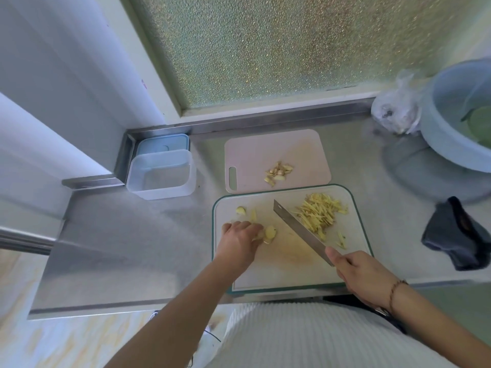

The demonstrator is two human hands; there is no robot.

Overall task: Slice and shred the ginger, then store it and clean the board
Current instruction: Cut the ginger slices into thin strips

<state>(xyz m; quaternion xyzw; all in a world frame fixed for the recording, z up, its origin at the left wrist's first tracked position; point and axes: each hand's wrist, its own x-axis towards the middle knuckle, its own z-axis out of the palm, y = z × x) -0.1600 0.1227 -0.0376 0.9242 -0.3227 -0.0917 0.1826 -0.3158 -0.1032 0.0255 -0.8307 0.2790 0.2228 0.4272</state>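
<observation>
No readable text, labels, brands or numbers anywhere; the pink mark on the left wall is too blurred to make out

A stainless steel counter (138, 248) is seen below a frosted window. Two boards are laid on it: a green-rimmed cutting board (289, 272) at the near edge and a pale pink board (265, 152) just behind it. A clear plastic container (162, 176) is set in the far left corner, its blue lid (162, 144) behind it. At the right, a light blue basin (451, 139), a crumpled plastic bag (396, 112) and a dark cloth (457, 235) are placed.
</observation>
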